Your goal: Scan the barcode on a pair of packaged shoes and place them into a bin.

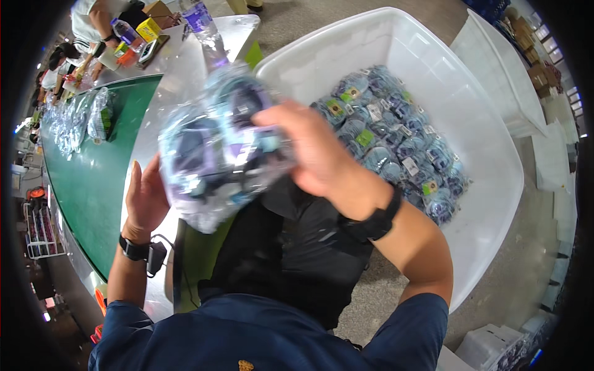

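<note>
Beside the white bin, right hand fingers gripping a blurred plastic packet, left hand apparently open beneath.

Left hand was up with the palm open and fingers straight, forearm rising from the lower left, while the right hand reached across from the right, elbow bent, fingers curled tight in a grip.

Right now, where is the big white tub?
In the head view, the big white tub sits on the person's right, on the floor beside the green conveyor belt. Bagged blue items are piled inside it, just beyond the right hand.
</note>
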{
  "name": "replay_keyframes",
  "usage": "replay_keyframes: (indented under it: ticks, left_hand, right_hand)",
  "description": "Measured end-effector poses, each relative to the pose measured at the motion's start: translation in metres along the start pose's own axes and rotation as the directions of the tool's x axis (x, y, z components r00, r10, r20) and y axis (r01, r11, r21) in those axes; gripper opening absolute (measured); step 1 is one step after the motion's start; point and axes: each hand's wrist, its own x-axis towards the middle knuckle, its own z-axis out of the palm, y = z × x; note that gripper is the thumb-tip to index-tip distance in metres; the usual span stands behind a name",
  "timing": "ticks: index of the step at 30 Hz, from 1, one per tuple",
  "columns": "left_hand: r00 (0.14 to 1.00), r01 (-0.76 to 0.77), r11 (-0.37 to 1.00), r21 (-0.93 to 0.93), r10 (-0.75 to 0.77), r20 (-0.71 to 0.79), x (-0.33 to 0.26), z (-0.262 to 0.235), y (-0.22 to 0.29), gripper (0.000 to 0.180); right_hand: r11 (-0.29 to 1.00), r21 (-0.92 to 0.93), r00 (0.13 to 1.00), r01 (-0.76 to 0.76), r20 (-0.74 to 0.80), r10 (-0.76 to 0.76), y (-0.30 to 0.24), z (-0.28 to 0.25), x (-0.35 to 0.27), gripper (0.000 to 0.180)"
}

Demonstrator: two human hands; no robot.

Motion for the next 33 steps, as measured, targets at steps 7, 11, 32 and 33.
replay_keyframes:
  ticks: [7,11,32,33]
  left_hand:
    - [0.911,-0.031,0.950,0.309,0.154,-0.382,0.009,-0.070,-0.018,0.053]
    - [0.891,-0.128,0.896,0.426,0.292,-0.347,0.014,-0.074,-0.029,0.040]
    - [0.822,-0.009,0.791,0.612,0.354,-0.445,0.012,-0.089,-0.035,0.030]
    - [0.815,-0.004,0.788,0.616,0.360,-0.454,0.011,-0.087,-0.033,0.029]
  right_hand:
    - [0.858,-0.471,0.700,0.206,-0.542,-0.465,-0.079,-0.183,-0.163,0.030]
    - [0.976,-0.206,0.536,0.078,-0.816,-0.215,-0.083,-0.262,-0.252,0.035]
    - [0.776,0.063,0.175,-0.628,-0.960,0.219,0.070,-0.476,-0.281,0.079]
    - [0.765,0.048,0.211,-0.642,-0.948,0.236,0.077,-0.469,-0.262,0.087]
